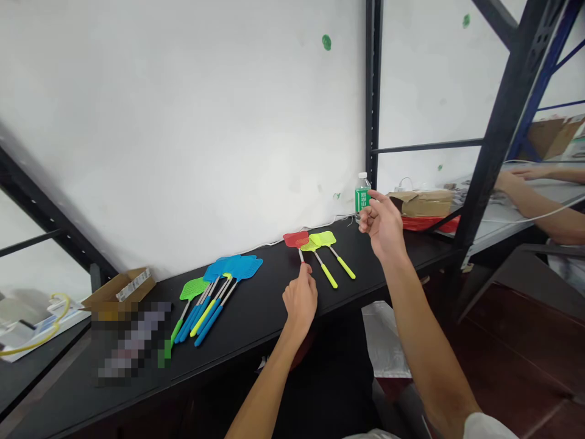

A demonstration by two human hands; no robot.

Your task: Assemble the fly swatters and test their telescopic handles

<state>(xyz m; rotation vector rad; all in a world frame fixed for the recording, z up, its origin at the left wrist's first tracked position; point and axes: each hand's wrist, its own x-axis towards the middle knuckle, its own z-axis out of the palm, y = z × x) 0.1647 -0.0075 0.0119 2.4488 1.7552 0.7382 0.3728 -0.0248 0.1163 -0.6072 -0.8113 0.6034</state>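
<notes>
My left hand (300,299) is closed on the handle of a red fly swatter (296,239), whose head lies on the black shelf top (256,311). Two yellow-green fly swatters (325,244) lie just to the right of it. My right hand (381,222) hovers above the shelf with its fingers loosely curled and nothing visible in them, close to a small bottle with a green label (362,194). Further left lies a bunch of several blue and green fly swatters (219,286).
A cardboard box (119,289) stands at the left by the white wall. Black shelf uprights (496,134) rise at the right. Beyond them, another person's arms (530,198) rest on a grey table, near a brown carton (423,202) and a red item (429,223).
</notes>
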